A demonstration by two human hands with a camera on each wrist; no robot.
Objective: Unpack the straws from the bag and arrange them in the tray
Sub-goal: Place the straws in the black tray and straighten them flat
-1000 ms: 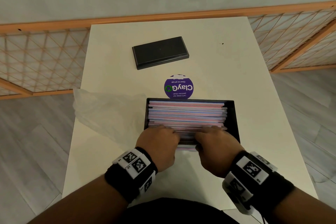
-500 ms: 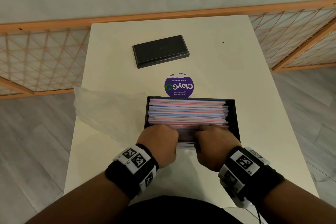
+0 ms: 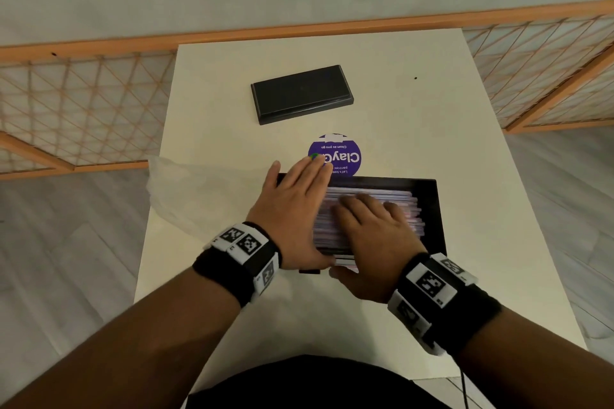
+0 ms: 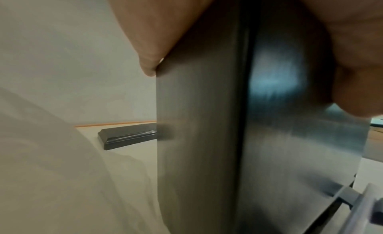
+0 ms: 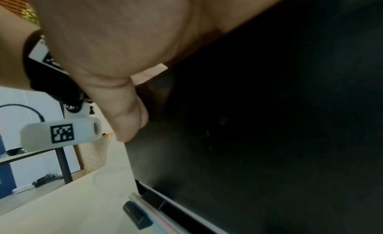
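Observation:
A black tray [image 3: 436, 209] holds a stack of pink and blue wrapped straws [image 3: 403, 204] lying left to right. My left hand [image 3: 299, 173] lies flat over the tray's left end, fingers straight and reaching its far edge; its thumb [image 4: 149, 65] sits against the tray wall [image 4: 196, 139]. My right hand [image 3: 365, 206] rests flat on the straws with fingers spread, and its thumb [image 5: 128, 121] lies along the near wall [image 5: 248, 147]. A few straws [image 3: 345, 263] poke out at the tray's near edge. The crumpled translucent bag [image 3: 189, 189] lies left of the tray.
A black rectangular lid [image 3: 300, 93] lies at the back of the white table [image 3: 465, 129]. A round purple sticker [image 3: 342, 153] sits just beyond the tray. An orange lattice fence [image 3: 83, 103] borders the table's far side and both flanks.
Both hands were curled at the tray's near edge; now they lie flat. The left hand slid forward over the tray's left end and the right hand moved onto the straws.

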